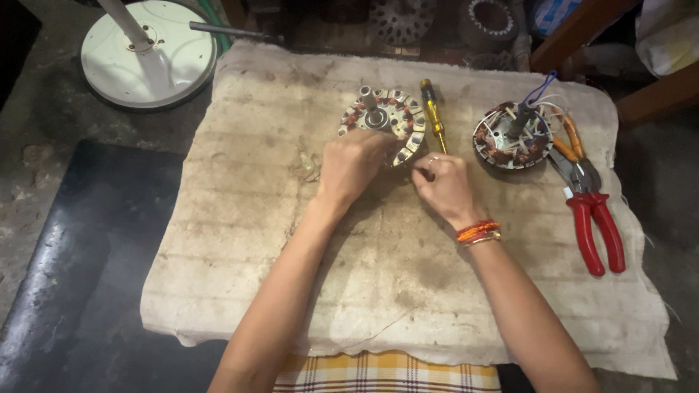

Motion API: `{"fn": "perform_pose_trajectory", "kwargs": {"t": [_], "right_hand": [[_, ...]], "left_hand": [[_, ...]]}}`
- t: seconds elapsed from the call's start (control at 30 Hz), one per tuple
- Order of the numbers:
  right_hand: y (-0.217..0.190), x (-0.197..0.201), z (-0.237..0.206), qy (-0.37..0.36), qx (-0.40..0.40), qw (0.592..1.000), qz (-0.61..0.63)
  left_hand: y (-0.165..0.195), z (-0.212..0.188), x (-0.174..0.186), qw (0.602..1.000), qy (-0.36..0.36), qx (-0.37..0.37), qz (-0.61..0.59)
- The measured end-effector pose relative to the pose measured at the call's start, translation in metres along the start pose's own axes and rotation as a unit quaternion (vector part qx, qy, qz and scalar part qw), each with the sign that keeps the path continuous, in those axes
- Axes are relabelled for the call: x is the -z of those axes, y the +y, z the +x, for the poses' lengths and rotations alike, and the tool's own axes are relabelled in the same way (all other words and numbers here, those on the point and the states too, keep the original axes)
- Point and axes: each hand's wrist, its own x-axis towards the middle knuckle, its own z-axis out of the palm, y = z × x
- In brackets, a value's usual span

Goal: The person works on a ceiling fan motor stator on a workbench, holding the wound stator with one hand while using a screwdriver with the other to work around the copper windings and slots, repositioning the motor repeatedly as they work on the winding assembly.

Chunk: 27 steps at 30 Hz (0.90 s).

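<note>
A round motor stator (384,118) with copper windings and a centre shaft lies tilted on a dirty cloth (240,218). My left hand (351,166) grips its near edge. My right hand (442,185) sits just right of it with fingers pinched together near the stator's rim; what they pinch is too small to tell. A yellow-handled screwdriver (432,110) lies beside the stator, just beyond my right hand.
A second wound stator (511,137) with loose wires lies to the right. Red-handled pliers (595,222) and orange-handled pliers (570,135) lie beside it. A white round fan base (149,54) stands at top left. More metal motor parts (402,18) sit beyond the cloth.
</note>
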Motion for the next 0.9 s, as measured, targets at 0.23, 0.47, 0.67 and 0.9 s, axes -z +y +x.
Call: {"fn": "perform_pose_trajectory", "kwargs": {"t": [0.23,0.47,0.67,0.9], "right_hand": [[-0.022,-0.018,0.001,-0.097,-0.346,0.872,0.332],[-0.037,-0.001,0.005,-0.102,-0.411,0.782,0.457],[-0.050,0.006,0.009,-0.018,-0.353,0.870,0.343],[-0.050,0.012,0.011,0.037,-0.250,0.914,0.316]], "left_hand": [[0.002,0.002,0.001,0.999,-0.013,0.036,-0.015],[-0.001,0.001,-0.003,0.996,-0.010,0.076,-0.053],[-0.001,0.003,0.001,0.992,-0.033,0.104,-0.063],[0.006,0.009,0.016,0.982,-0.095,0.141,-0.084]]}}
